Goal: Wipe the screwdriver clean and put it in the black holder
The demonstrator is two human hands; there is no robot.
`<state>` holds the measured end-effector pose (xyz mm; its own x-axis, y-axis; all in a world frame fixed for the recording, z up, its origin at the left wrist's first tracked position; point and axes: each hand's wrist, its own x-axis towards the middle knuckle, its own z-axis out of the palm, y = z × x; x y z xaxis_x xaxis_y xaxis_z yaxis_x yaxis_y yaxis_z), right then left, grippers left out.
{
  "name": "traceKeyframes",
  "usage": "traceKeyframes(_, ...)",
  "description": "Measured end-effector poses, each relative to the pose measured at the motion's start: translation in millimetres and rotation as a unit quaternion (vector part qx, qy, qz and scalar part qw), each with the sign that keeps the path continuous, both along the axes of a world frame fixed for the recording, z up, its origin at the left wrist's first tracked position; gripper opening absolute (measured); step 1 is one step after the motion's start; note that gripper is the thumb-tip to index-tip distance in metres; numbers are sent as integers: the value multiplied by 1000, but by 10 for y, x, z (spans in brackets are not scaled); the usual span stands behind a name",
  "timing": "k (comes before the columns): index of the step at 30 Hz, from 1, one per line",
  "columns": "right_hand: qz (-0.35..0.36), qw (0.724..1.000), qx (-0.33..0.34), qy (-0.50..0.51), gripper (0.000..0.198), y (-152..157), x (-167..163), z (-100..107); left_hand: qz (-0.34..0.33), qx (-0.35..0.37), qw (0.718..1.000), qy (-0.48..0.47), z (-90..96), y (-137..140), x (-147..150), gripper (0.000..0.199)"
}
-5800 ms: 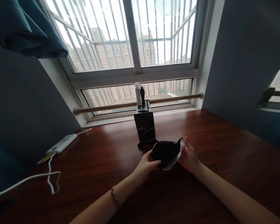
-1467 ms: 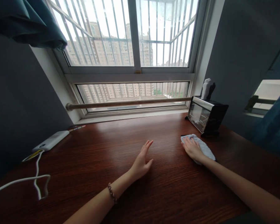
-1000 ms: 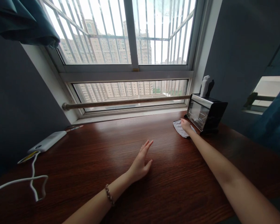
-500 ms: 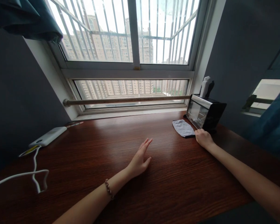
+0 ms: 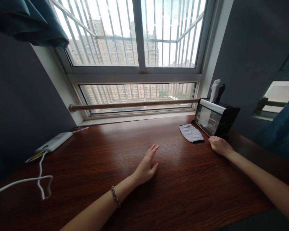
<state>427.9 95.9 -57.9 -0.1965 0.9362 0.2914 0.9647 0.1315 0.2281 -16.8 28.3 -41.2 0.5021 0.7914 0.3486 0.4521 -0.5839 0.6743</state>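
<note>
My left hand (image 5: 145,168) rests low over the brown wooden desk, fingers stretched out and thumb apart, holding nothing. A beaded bracelet (image 5: 115,196) circles that wrist. My right hand (image 5: 220,146) is closed at the lower front corner of a black box (image 5: 208,118) with a clear front and a silver top strip. Its fingers touch the box there; their exact grip is partly hidden. Just left of those fingers, apart from them, a small light-grey cloth pad (image 5: 190,132) with a dark edge lies flat.
White and dark wrapped items (image 5: 215,90) stick up from behind the box. At left lies a white power bank (image 5: 55,141) with a white cable (image 5: 39,171). A rail (image 5: 135,104) crosses the window behind the desk (image 5: 115,141). Blue curtains (image 5: 33,29) hang at the sides.
My right hand has shifted right, away from the grey cloth pad, and the box has turned or slid slightly the same way. My left hand keeps its pose. The view has shifted a little.
</note>
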Motion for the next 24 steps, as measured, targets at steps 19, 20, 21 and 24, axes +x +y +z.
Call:
traceKeyframes(19, 36, 994, -22, 97, 38, 356, -932, -196, -31, 49, 998, 37, 32, -17, -9, 70)
traceKeyframes(20, 35, 994, -22, 101, 38, 329, -874, -205, -34, 51, 997, 42, 37, -21, -7, 70)
traceKeyframes(21, 35, 994, -22, 104, 38, 298, -812, -211, -39, 56, 997, 47, 40, -24, -5, 71)
traceKeyframes(24, 39, 993, -20, 107, 38, 223, -653, -211, -55, 79, 994, 60, 27, -28, 2, 71)
